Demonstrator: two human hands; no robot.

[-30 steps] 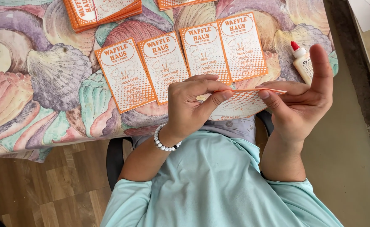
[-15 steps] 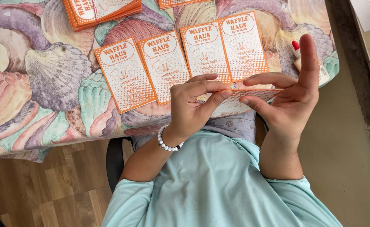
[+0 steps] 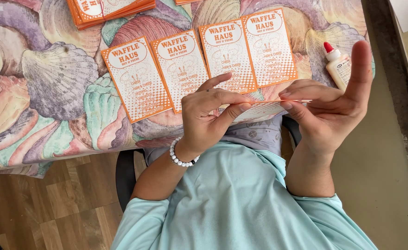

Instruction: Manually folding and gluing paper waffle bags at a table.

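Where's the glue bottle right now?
In the head view the glue bottle lies on the shell-patterned tablecloth at the table's right edge, just right of the row of orange cards and behind the right hand.

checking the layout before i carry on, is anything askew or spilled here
Nothing is spilled. The four orange-and-white printed cards lie side by side but tilted, not square to the edge of the shell-patterned tablecloth. The small white glue bottle with a red cap lies on its side.

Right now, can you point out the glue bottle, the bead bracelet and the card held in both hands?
Glue bottle (image 3: 340, 69), head view: on its white body.
Bead bracelet (image 3: 181, 160), head view: on the white beads at the left wrist.
Held card (image 3: 259, 110), head view: on its underside between the hands.
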